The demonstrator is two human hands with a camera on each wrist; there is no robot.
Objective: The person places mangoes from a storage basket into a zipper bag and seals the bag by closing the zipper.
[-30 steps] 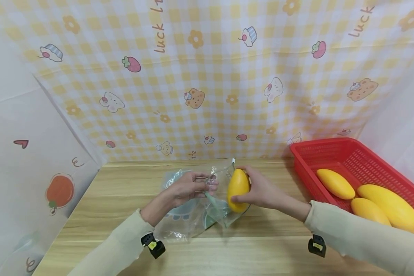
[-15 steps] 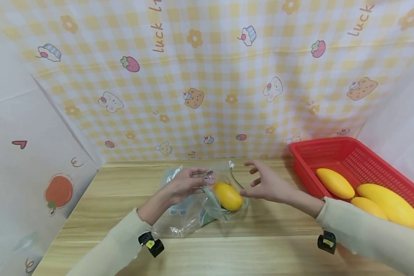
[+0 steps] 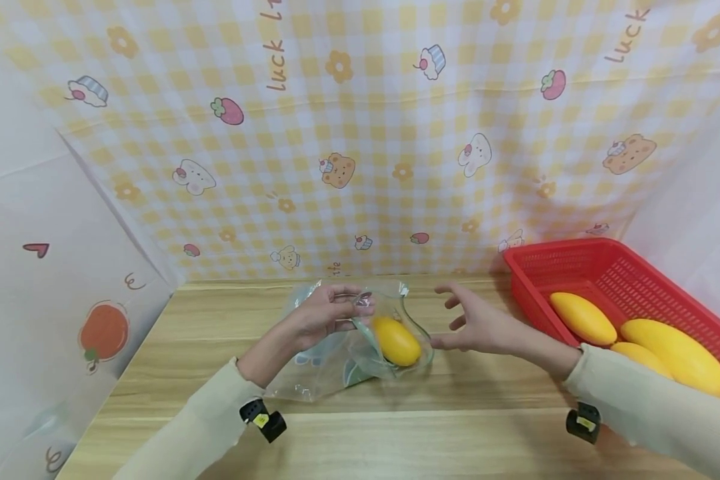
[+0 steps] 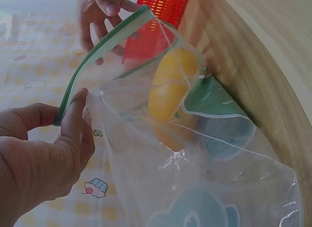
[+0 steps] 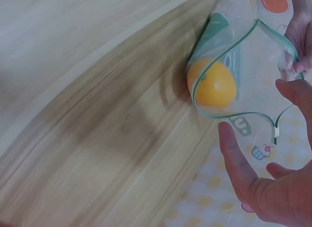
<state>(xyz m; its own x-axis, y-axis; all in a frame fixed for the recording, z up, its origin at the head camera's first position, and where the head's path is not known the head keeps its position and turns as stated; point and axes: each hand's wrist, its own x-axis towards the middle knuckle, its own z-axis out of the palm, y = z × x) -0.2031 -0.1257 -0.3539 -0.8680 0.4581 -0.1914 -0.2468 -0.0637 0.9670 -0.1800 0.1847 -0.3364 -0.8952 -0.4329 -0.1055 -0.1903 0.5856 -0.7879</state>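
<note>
A clear zip bag (image 4: pixel 141 188) with a green seal and printed pictures lies on the table, its mouth spread wide toward the right. Inside, just behind the mouth, rests a yellow mango (image 3: pixel 397 341); the right wrist view shows its rounded end (image 5: pixel 214 85) within the green rim. My left hand (image 3: pixel 330 310) pinches the upper edge of the bag mouth between thumb and fingers. Just right of the mouth, my right hand (image 3: pixel 477 323) holds nothing, fingers spread and the thumb tip close to the rim. A white slider (image 5: pixel 276 132) sits at one end of the seal.
On the right stands a red plastic basket (image 3: pixel 525 293) with several more yellow mangoes (image 3: pixel 583 319) in it. A checked cloth (image 3: pixel 396 120) hangs behind the wooden table (image 3: pixel 444 440), and a white sheet (image 3: pixel 30 220) covers the left side.
The mango has left my right hand and now lies tilted inside the bag. My right hand has drawn back to the right with its fingers spread; the left keeps its pinch.
</note>
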